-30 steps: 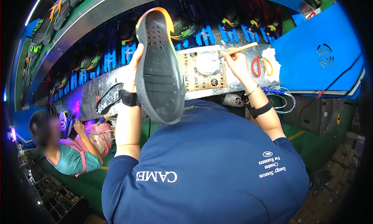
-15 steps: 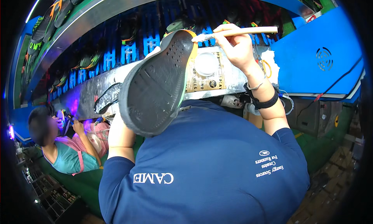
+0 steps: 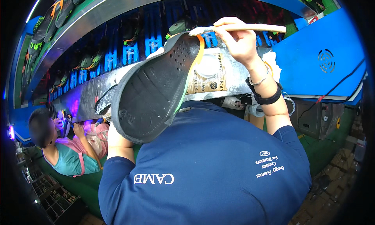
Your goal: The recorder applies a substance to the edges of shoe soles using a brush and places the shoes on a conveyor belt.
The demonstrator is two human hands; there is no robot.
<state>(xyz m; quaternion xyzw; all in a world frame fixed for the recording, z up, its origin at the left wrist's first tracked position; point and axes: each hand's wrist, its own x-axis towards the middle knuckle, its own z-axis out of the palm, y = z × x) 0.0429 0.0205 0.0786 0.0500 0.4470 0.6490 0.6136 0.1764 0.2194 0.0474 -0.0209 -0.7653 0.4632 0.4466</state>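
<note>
A large black shoe sole (image 3: 150,94) with an orange and green edge is held up at a tilt, its hollow, perforated face showing. My left forearm (image 3: 118,136) runs up behind it. The sole hides most of my left hand, which supports it from behind. Pinched in my right hand (image 3: 240,43) is a brush (image 3: 258,27) with a pale handle. Its whitish bristles touch the sole's far tip, close to the orange edge. A round white tub (image 3: 208,66) stands on the metal ledge below my right hand.
Beyond the ledge (image 3: 88,100), blue conveyor slats (image 3: 153,43) carry several shoe parts. A metal rail (image 3: 90,20) arches above, with soles on a green shelf. A blue panel (image 3: 324,61) with a dangling cable stands right. Another person (image 3: 74,154) works at the left.
My brush has moved up and left, from the sole's right edge to its far tip. The sole has shifted and turned slightly, its near end going down and left.
</note>
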